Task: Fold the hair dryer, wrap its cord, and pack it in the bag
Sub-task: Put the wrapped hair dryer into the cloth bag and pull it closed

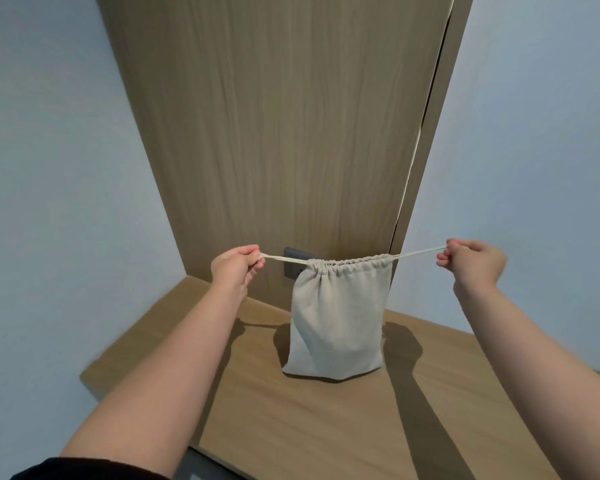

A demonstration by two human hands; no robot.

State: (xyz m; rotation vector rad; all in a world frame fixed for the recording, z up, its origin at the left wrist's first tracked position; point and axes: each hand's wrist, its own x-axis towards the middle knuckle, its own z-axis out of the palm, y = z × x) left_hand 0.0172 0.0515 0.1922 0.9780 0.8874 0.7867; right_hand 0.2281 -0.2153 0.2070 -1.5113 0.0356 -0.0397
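Note:
A beige cloth drawstring bag stands upright on the wooden shelf, its mouth gathered tight at the top. My left hand pinches the left end of the pale drawstring, pulled out to the left. Out on the other side, my right hand pinches the right end of the drawstring. Both cords are stretched taut and level with the bag's mouth. The hair dryer and its cord are not visible; the bag's cloth hides whatever is inside.
A grey wall socket sits on the wood panel just behind the bag's left top corner. Pale blue walls close in the shelf on both sides. The shelf's left edge drops off near my left forearm.

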